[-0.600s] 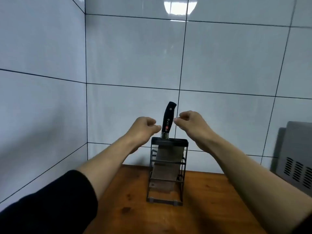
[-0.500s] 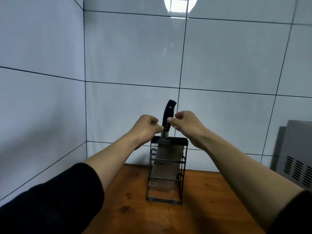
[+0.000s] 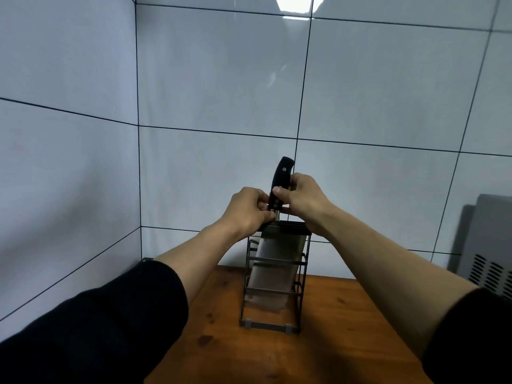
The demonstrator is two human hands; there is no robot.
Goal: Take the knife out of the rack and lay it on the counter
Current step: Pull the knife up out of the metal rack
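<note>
Your cleaver (image 3: pixel 274 261) stands upright in the black wire knife rack (image 3: pixel 273 327), its broad steel blade down between the rack's bars and its black riveted handle (image 3: pixel 282 176) rising out of the slotted top. The rack stands on the wooden tabletop (image 3: pixel 346 328), near the tiled back wall (image 3: pixel 221 79). Your left hand (image 3: pixel 246 210) is curled against the lower left side of the handle, its fingers (image 3: pixel 263 214) closed in at the base where handle meets blade. Your right hand (image 3: pixel 304 199) wraps the handle from the right, thumb across the near face and fingers (image 3: pixel 293 180) folded round the far side, so both hands hold the cleaver's handle. Both forearms are bare, with dark sleeves (image 3: pixel 110 314) pushed up. A grey vented appliance (image 3: pixel 487 245) stands at the right edge, well apart from the rack.
</note>
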